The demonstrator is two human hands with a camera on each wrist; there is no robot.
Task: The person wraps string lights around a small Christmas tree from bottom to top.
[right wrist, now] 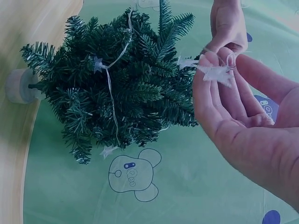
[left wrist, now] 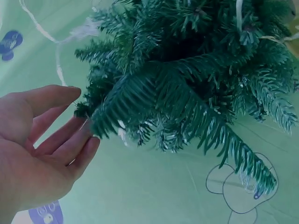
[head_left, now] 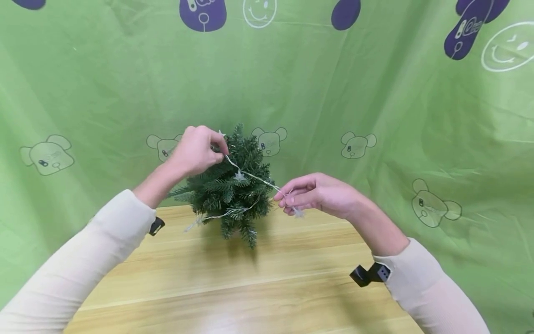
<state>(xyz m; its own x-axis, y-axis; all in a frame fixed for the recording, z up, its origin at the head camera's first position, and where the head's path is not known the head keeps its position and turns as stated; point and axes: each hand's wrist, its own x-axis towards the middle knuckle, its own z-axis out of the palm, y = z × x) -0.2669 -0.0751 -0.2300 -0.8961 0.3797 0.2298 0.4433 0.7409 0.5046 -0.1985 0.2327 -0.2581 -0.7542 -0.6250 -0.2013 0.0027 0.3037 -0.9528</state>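
A small artificial Christmas tree [head_left: 227,185] stands on the table, with a string of star lights [head_left: 260,179] looped around its branches. My left hand [head_left: 199,150] pinches the wire at the tree's upper left. In the left wrist view its fingertips [left wrist: 86,128] lie right against a branch. Off the tree's right side, my right hand [head_left: 321,195] pinches the same wire between thumb and fingers. A clear star [right wrist: 216,74] dangles at those fingers. Between the hands the wire runs fairly straight, with another star [head_left: 239,176] on it in front of the tree.
The tree's pale round base [right wrist: 19,86] shows in the right wrist view. A lower loop of wire with a star [head_left: 199,220] crosses the tree's front. Behind the wooden table [head_left: 233,287] hangs a green curtain [head_left: 313,93] with printed bear faces.
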